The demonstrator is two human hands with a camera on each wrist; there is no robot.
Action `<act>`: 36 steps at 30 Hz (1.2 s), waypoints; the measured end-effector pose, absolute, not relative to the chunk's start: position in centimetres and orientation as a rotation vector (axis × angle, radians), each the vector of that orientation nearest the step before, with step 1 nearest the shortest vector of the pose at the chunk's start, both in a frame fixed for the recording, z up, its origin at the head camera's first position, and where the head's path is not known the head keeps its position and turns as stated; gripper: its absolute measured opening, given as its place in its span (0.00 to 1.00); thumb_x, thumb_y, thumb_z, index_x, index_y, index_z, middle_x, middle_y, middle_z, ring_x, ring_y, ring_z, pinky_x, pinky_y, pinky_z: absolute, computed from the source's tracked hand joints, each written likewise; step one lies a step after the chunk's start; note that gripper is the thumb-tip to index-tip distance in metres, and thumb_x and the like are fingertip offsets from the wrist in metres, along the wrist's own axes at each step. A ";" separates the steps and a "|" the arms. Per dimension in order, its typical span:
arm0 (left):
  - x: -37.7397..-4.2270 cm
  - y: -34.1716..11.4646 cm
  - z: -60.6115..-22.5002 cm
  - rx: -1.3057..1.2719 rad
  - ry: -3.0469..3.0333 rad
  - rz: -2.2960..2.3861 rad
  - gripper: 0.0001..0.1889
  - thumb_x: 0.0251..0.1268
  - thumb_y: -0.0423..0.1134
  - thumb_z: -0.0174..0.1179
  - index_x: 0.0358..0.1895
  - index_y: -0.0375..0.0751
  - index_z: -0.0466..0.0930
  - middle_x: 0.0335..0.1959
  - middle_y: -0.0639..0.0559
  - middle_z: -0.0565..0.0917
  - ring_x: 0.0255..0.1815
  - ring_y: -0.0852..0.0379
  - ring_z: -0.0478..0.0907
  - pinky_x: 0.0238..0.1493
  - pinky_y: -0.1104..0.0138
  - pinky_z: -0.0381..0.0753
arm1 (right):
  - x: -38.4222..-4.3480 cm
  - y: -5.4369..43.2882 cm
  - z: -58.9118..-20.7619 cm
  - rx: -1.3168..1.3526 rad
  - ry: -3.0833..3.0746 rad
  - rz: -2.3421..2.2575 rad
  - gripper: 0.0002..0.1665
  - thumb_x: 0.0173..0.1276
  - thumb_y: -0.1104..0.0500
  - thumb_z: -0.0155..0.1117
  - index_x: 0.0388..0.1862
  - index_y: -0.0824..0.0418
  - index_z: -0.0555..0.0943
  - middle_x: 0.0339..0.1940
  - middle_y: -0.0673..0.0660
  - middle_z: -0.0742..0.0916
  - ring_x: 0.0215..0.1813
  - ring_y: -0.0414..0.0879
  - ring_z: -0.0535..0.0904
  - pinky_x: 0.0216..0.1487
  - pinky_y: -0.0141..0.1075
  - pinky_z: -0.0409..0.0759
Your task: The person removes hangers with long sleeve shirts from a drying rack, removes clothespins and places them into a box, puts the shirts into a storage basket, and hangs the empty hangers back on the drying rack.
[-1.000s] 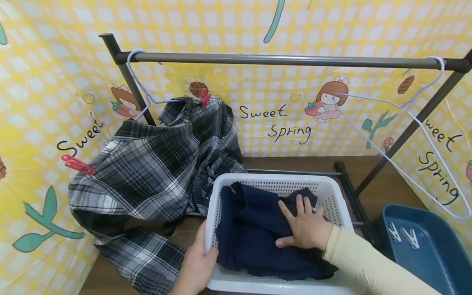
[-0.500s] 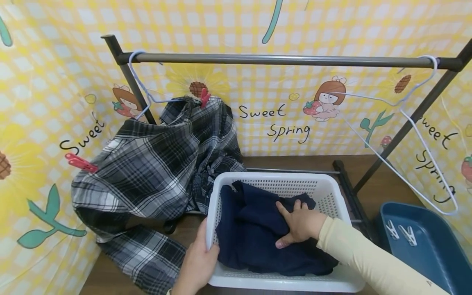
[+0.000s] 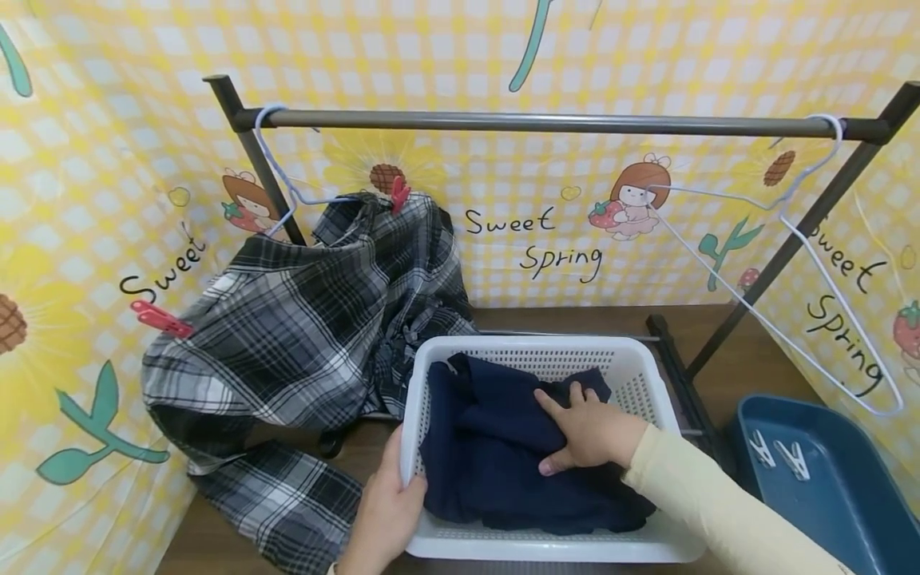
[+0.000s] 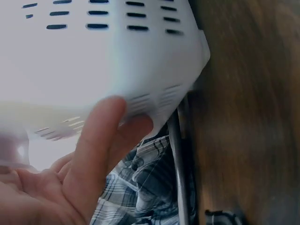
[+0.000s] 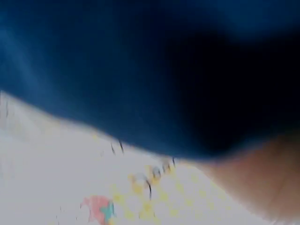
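A white plastic laundry basket [image 3: 553, 547] with perforated walls holds a dark navy garment [image 3: 496, 479], loosely folded. My left hand [image 3: 388, 503] grips the basket's left side, thumb over the rim. From below, in the left wrist view, the fingers [image 4: 101, 136] lie against the outer wall. Spread over the garment, my right hand [image 3: 589, 435] rests with straight fingers and thumb. Dark blue cloth [image 5: 93, 70] fills most of the blurred right wrist view, hiding the fingertips.
A dark metal rack [image 3: 561, 122] spans the back. On its left hangs a grey plaid shirt [image 3: 309, 319] with red clothespins [image 3: 161, 319]; a bare hanger [image 3: 791, 220] hangs at right. A blue tub [image 3: 841, 511] with white clothespins [image 3: 792, 461] stands on the floor at right.
The right hand has shifted slightly back toward the person over the navy garment, its fingers remaining spread. The left hand keeps its grip on the basket. The head view has moved slightly.
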State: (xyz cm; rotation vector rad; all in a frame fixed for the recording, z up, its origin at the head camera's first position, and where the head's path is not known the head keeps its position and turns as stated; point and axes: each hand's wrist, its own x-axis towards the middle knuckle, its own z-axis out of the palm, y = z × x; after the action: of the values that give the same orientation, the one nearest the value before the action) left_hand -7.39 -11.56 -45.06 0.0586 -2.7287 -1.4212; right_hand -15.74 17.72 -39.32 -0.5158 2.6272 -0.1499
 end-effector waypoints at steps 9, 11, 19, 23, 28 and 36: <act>-8.3 -11.7 -45.0 0.051 -2.701 -1.419 0.37 0.64 0.30 0.57 0.78 0.41 0.58 0.58 0.29 0.79 0.50 0.40 0.81 0.46 0.44 0.79 | -13.1 23.1 -36.4 -0.686 2.995 -0.557 0.47 0.69 0.37 0.65 0.76 0.63 0.66 0.73 0.79 0.64 0.72 0.76 0.60 0.62 0.71 0.61; -8.4 -11.6 -44.9 0.053 -2.707 -1.421 0.37 0.64 0.30 0.58 0.78 0.42 0.58 0.59 0.29 0.78 0.51 0.39 0.80 0.47 0.43 0.79 | -12.4 24.4 -37.1 -0.579 3.109 -0.600 0.44 0.71 0.43 0.66 0.76 0.66 0.65 0.73 0.80 0.63 0.72 0.77 0.58 0.61 0.73 0.61; -8.3 -11.7 -44.8 0.078 -2.744 -1.392 0.41 0.68 0.32 0.57 0.81 0.45 0.50 0.63 0.26 0.75 0.54 0.37 0.79 0.50 0.42 0.77 | -10.5 26.9 -41.8 -0.171 3.033 -0.916 0.48 0.79 0.58 0.56 0.83 0.65 0.39 0.75 0.81 0.57 0.72 0.78 0.55 0.61 0.74 0.59; -8.1 -11.8 -45.0 0.071 -2.754 -1.392 0.45 0.68 0.32 0.56 0.83 0.56 0.44 0.65 0.25 0.72 0.55 0.37 0.78 0.49 0.42 0.78 | -10.3 27.0 -43.0 -0.099 3.038 -0.994 0.41 0.84 0.55 0.45 0.84 0.55 0.37 0.72 0.80 0.63 0.65 0.79 0.68 0.55 0.72 0.68; -8.0 -12.1 -45.4 0.052 -2.739 -1.421 0.46 0.68 0.31 0.55 0.83 0.63 0.42 0.67 0.26 0.71 0.56 0.37 0.77 0.49 0.43 0.78 | -10.0 26.8 -42.9 -0.004 2.995 -1.095 0.35 0.86 0.50 0.36 0.85 0.47 0.40 0.76 0.75 0.61 0.66 0.80 0.65 0.55 0.74 0.65; -8.3 -12.2 -45.6 0.022 -2.739 -1.432 0.45 0.69 0.32 0.55 0.83 0.63 0.42 0.67 0.28 0.71 0.56 0.39 0.78 0.49 0.43 0.78 | -10.0 26.6 -42.8 0.050 3.001 -1.056 0.35 0.86 0.49 0.37 0.85 0.47 0.41 0.75 0.75 0.61 0.65 0.80 0.65 0.53 0.74 0.67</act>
State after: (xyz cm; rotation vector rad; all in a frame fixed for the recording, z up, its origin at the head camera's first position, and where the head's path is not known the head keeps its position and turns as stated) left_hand -8.34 -12.16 -45.63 0.0221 -2.7386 -1.4319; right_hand -10.00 26.64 -42.76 0.0502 3.0008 -1.0559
